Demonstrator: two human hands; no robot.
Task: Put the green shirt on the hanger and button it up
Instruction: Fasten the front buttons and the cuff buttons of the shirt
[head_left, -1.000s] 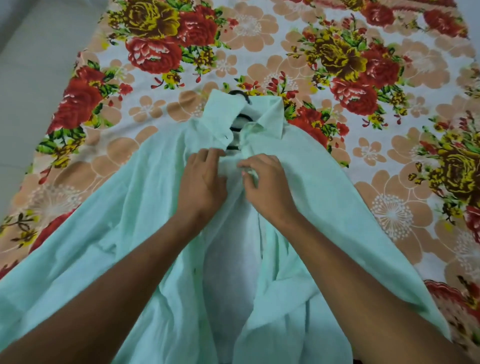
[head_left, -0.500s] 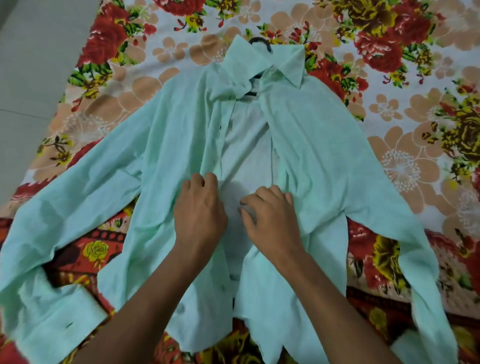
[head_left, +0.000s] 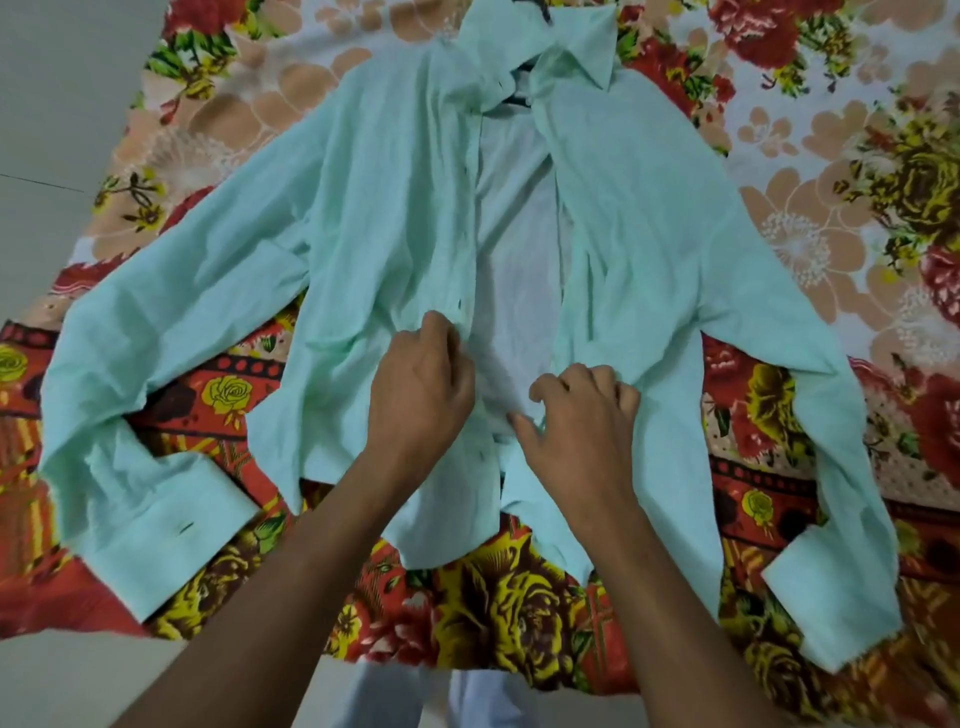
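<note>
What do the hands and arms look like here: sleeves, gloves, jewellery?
Both arms are bare from wrist to frame edge: no sleeves in view. The left hand and right hand wear no gloves, and no rings, watch or bracelets show on the visible sides. Fingernails are short where visible. No markings or tattoos can be made out.

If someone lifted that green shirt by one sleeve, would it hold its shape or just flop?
Probably flop: the green shirt lies crumpled in soft folds on the floral bedsheet. It looks thin and light, bunching where the left hand and right hand grip it. The hanger might stiffen only the shoulders.
</note>
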